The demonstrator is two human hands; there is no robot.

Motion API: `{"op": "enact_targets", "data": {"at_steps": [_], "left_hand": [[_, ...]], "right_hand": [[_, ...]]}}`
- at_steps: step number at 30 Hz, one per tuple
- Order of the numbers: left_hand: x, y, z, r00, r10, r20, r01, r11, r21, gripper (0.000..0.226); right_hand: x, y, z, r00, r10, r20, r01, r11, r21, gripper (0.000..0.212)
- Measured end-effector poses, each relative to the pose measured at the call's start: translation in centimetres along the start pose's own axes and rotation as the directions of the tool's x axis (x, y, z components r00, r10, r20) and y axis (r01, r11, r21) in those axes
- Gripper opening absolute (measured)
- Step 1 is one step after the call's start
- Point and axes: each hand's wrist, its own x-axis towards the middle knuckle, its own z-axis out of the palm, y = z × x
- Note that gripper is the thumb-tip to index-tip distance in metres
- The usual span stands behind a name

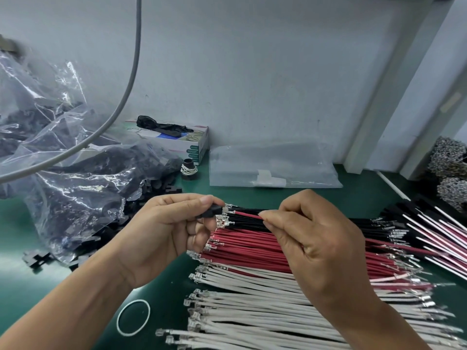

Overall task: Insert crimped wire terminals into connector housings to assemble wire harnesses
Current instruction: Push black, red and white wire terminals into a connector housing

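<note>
My left hand [168, 228] pinches a small black connector housing [211, 210] between thumb and fingers. My right hand [308, 238] pinches a red wire [246, 214] whose crimped terminal end meets the housing's right face. Under both hands lie rows of crimped wires on the green mat: black wires [249, 224] at the back, red wires [247, 248] in the middle, white wires [252, 299] nearest me. Their metal terminals point left.
Clear plastic bags of black housings [75, 178] fill the left side, with loose housings [38, 258] spilled beside them. A white rubber band [133, 317] lies front left. A glove box [182, 142], an empty clear bag [273, 165], finished harnesses [434, 238] and terminal coils [449, 160] lie further off.
</note>
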Motion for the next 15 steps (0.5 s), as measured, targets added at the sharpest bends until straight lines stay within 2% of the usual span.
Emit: {"op": "enact_targets", "data": {"at_steps": [3,5,8,10,15], "left_hand": [[0.08,0.04,-0.17,1.000,-0.017,0.002,0.016,1.000,0.008,0.028],[0.02,0.10,-0.25,1.000,-0.026,0.007,0.026,0.999,0.024,0.035],[-0.02,0.04,-0.23,0.999,-0.042,-0.008,0.042,0.996,0.076,0.045],[-0.02,-0.14,-0.04,0.998,-0.059,-0.026,0.062,0.992,0.112,0.042],[0.02,-0.66,0.63,0.995,-0.080,-0.054,0.084,0.994,0.066,0.034]], "right_hand": [[-0.06,0.11,0.00,0.998,-0.067,0.013,0.068,0.996,-0.053,0.011],[-0.03,0.17,-0.04,0.997,-0.068,0.037,0.069,0.997,-0.033,0.010],[-0.04,-0.04,-0.03,0.994,0.025,0.109,-0.036,0.994,0.103,0.011],[-0.06,-0.22,0.07,0.986,0.088,0.143,-0.111,0.980,0.164,0.013],[0.03,-0.63,0.22,0.988,0.092,0.127,-0.106,0.989,0.106,0.012]]}}
